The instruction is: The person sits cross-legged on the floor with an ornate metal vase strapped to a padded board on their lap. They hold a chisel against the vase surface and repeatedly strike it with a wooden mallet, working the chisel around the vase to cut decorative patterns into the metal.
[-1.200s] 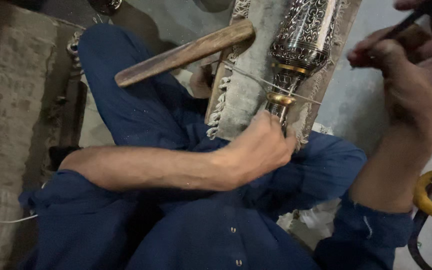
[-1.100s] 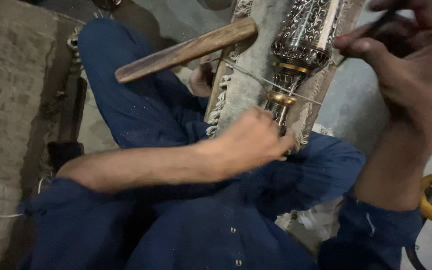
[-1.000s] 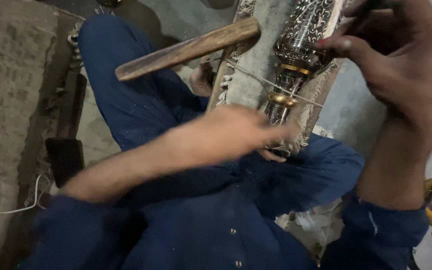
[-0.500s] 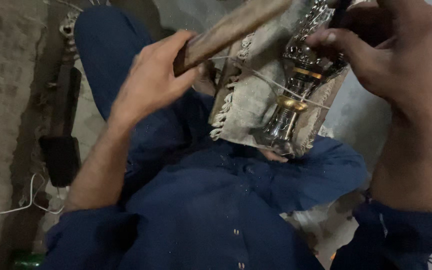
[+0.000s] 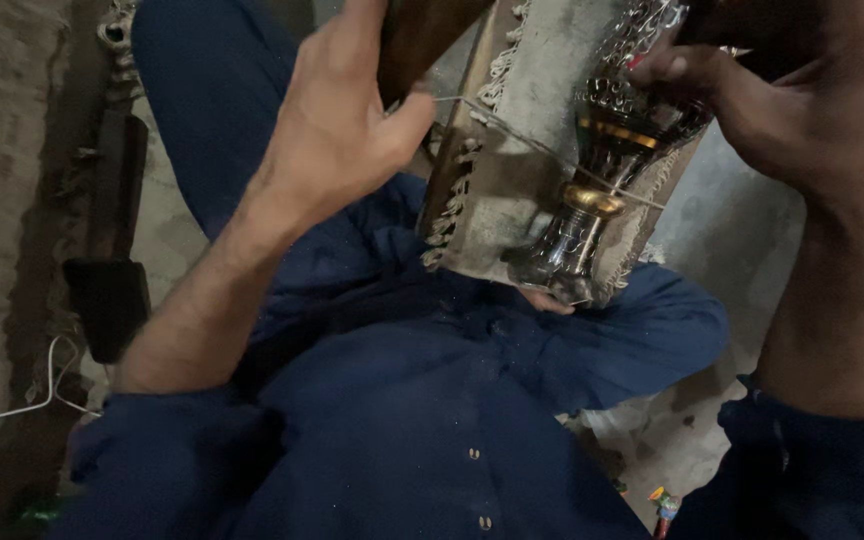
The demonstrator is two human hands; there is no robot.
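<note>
Much of the lower frame is filled by dark blue clothing (image 5: 422, 420), worn by the person seated with knees spread; a row of small buttons is seen at the bottom centre. A rough grey floor (image 5: 2, 200) is seen along the left edge, with a dark block-like object (image 5: 107, 305) lying on it at the middle left and a thin white cord (image 5: 22, 400) trailing just below that.

A padded board (image 5: 522, 170), covered in grey fringed cloth, is propped on the lap in the upper centre, tilted toward the camera. An ornate silver goblet-shaped vessel (image 5: 602, 170) with brass bands is laid against the board, its foot pointing down toward the lap, and it is bound to the cloth by a thin string (image 5: 542, 150) stretched diagonally across it.

The left hand (image 5: 337, 120) is raised in the upper centre-left, closed around a brown wooden handle (image 5: 422, 30) that runs out of the top of the frame; the thumb is pressed near the string's end. The right hand (image 5: 782, 110) is held at the upper right, fingertips resting on the vessel's engraved upper body; whether anything is pinched in it cannot be told, since the fingers are cut off by the frame edge.
</note>
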